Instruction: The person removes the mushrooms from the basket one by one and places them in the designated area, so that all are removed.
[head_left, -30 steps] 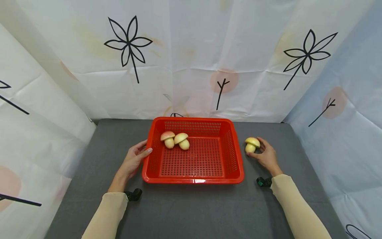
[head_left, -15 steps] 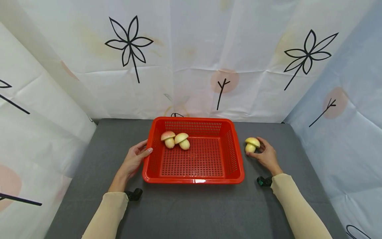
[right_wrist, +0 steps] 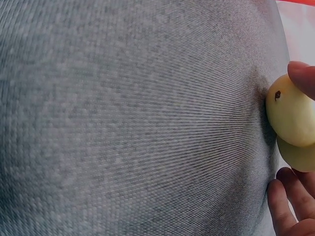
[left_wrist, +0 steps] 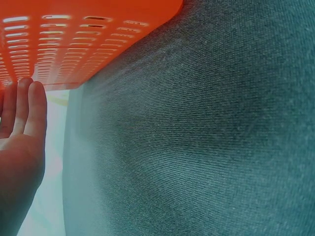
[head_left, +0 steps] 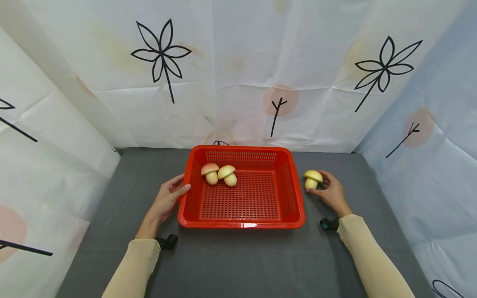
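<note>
A red plastic basket with slotted walls stands on the table. My left hand grips its left side, thumb over the rim and the other fingers along the outside. In the left wrist view those fingers lie straight against the slotted wall. Right of the basket, my right hand holds a yellow-capped mushroom between thumb and fingers, cap up. Seen from the right wrist, the thumb is at the pale stem, which has a small dark mark.
Inside the basket, towards its back left, lie a pink-capped mushroom and a pale yellow-capped mushroom side by side. A grey cloth covers the table. White printed curtains hang behind it and on both sides.
The right hand has shifted the yellow-capped mushroom slightly left, towards the basket. The left hand, the basket and the two mushrooms in it have stayed put.
</note>
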Tool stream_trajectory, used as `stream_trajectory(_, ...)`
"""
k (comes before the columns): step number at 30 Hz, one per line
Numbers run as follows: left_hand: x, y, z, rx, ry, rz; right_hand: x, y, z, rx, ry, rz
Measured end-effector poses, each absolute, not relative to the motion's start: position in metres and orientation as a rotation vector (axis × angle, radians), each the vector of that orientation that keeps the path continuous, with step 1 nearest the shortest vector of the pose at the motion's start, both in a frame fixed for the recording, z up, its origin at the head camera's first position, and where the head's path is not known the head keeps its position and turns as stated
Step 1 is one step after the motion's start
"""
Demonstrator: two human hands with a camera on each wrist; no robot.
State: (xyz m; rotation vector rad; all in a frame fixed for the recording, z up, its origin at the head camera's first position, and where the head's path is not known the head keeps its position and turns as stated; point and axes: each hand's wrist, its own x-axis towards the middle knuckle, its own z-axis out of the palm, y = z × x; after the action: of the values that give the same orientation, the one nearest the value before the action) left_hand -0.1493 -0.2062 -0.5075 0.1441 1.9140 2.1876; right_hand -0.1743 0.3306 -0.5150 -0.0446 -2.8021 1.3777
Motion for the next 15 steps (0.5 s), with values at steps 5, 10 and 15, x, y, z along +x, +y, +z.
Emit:
stream_trajectory(5, -0.1488, -0.2064, -0.5073, 0.14, 1.908, 2.188, -0.1751, 0.3299, -0.5151, -0.044, -2.807, 1.36)
stream_trajectory(10, -0.1487, -0.2066, -0.5072, 0.135, 1.91, 2.188, -0.1766, 0.3283, -0.5136, -0.005, -2.822, 1.327)
stream_trajectory(15, -0.1494, -0.2062, -0.5076, 0.13, 1.912, 2.184, -0.1767, 0.328, -0.5134, -0.011, -2.837, 1.292)
